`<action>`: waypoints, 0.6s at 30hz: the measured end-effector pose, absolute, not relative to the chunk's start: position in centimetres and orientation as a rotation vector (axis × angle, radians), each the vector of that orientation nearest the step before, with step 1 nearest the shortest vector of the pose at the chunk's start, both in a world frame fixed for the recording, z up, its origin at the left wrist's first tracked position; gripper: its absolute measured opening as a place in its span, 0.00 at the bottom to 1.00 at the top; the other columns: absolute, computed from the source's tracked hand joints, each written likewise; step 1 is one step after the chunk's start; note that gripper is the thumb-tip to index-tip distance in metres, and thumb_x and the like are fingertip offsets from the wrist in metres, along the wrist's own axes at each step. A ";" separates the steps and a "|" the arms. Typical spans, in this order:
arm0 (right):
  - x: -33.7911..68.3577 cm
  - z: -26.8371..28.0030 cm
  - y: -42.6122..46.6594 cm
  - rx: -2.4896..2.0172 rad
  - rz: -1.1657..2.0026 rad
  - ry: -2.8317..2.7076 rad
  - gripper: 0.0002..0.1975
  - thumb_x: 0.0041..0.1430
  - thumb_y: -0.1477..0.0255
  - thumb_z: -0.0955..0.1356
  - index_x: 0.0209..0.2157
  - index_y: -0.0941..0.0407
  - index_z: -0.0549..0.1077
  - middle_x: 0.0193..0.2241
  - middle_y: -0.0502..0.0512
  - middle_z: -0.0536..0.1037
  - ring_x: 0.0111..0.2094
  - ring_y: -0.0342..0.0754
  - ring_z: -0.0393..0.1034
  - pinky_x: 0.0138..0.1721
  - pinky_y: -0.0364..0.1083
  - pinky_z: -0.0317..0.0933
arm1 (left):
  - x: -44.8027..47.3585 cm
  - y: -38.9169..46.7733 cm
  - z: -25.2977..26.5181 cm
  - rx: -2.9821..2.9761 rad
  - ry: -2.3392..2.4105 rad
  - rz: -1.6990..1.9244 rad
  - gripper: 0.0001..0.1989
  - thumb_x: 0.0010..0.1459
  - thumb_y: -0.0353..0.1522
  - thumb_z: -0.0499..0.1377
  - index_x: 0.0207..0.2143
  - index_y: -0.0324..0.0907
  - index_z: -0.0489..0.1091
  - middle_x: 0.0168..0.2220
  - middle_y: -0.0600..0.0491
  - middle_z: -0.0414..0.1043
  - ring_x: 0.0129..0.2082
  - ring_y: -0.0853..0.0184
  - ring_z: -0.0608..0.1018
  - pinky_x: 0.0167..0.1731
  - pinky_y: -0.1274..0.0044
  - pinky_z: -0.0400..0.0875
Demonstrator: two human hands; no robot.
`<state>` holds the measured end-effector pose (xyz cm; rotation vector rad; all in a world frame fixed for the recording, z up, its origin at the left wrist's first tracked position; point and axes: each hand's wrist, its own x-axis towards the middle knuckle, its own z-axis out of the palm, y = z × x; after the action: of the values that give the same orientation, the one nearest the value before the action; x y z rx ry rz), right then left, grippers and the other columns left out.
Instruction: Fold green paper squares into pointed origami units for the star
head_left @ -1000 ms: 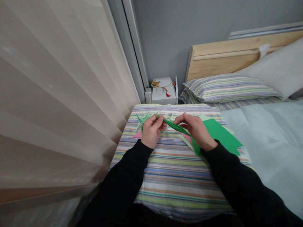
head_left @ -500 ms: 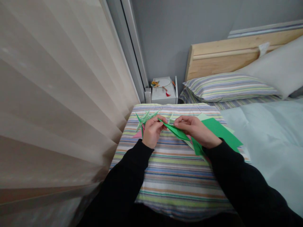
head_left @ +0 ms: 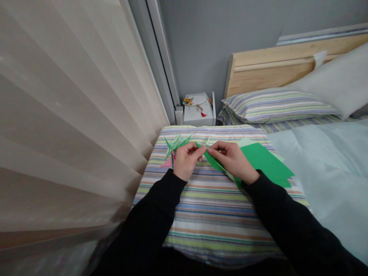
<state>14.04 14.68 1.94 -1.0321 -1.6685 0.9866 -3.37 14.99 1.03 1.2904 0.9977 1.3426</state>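
Observation:
A folded piece of green paper [head_left: 214, 162] is pinched between both hands above the striped cloth. My left hand [head_left: 186, 158] grips its upper left end with thumb and forefinger. Close beside, my right hand [head_left: 230, 158] pinches the same paper along its upper edge, covering part of it. Folded green paper shapes [head_left: 175, 144] with thin points lie just beyond my left hand, and a pink paper piece [head_left: 166, 163] lies to its left. Flat green sheets [head_left: 266, 163] are spread beyond my right wrist, with paler green ones partly under them.
The striped cloth [head_left: 218, 226] covers the surface in front of me. A pale curtain [head_left: 71, 134] hangs close on the left. The bed's light blue cover [head_left: 327, 165] lies on the right. A white nightstand [head_left: 198, 119] with small items stands at the back.
My right hand has shifted slightly left along the green paper, so its fingertips now meet those of my left hand. My left hand has barely moved.

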 end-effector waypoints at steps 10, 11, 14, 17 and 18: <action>13.9 1.8 14.6 -1.024 0.850 -1.757 0.10 0.63 0.67 0.70 0.29 0.56 0.76 0.27 0.52 0.79 0.28 0.46 0.69 0.33 0.47 0.61 | -3.2 15.2 0.9 1.155 0.985 1.358 0.18 0.50 0.39 0.73 0.23 0.40 0.68 0.18 0.60 0.65 0.19 0.75 0.68 0.23 0.79 0.61; 13.9 1.8 14.5 -1.025 0.836 -1.770 0.11 0.64 0.67 0.69 0.29 0.56 0.75 0.26 0.52 0.78 0.28 0.46 0.68 0.33 0.47 0.61 | -3.2 15.2 0.9 1.179 0.995 1.329 0.17 0.50 0.38 0.73 0.23 0.40 0.69 0.18 0.60 0.66 0.19 0.75 0.68 0.22 0.79 0.61; 13.8 1.8 14.4 -1.010 0.788 -1.811 0.12 0.65 0.68 0.67 0.28 0.57 0.74 0.26 0.52 0.76 0.28 0.46 0.67 0.32 0.46 0.60 | -3.2 15.0 0.8 1.230 1.037 1.278 0.16 0.50 0.37 0.72 0.21 0.40 0.70 0.17 0.59 0.66 0.18 0.75 0.67 0.21 0.78 0.59; 13.7 1.8 14.3 -1.004 0.753 -1.825 0.11 0.64 0.70 0.67 0.28 0.57 0.73 0.25 0.51 0.75 0.28 0.45 0.67 0.32 0.46 0.59 | -3.2 14.9 0.9 1.238 1.055 1.283 0.16 0.50 0.38 0.72 0.21 0.40 0.70 0.17 0.59 0.65 0.18 0.74 0.66 0.21 0.78 0.59; 13.7 1.8 14.3 -1.007 0.756 -1.821 0.11 0.64 0.70 0.67 0.28 0.57 0.73 0.25 0.51 0.75 0.27 0.45 0.67 0.32 0.46 0.59 | -3.2 14.9 0.9 1.231 1.051 1.289 0.17 0.50 0.38 0.72 0.20 0.40 0.70 0.16 0.60 0.65 0.17 0.75 0.66 0.21 0.78 0.58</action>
<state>13.70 14.33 1.84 -1.0074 -1.8205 0.7559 -3.16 14.89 0.90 1.2311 1.0512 1.2891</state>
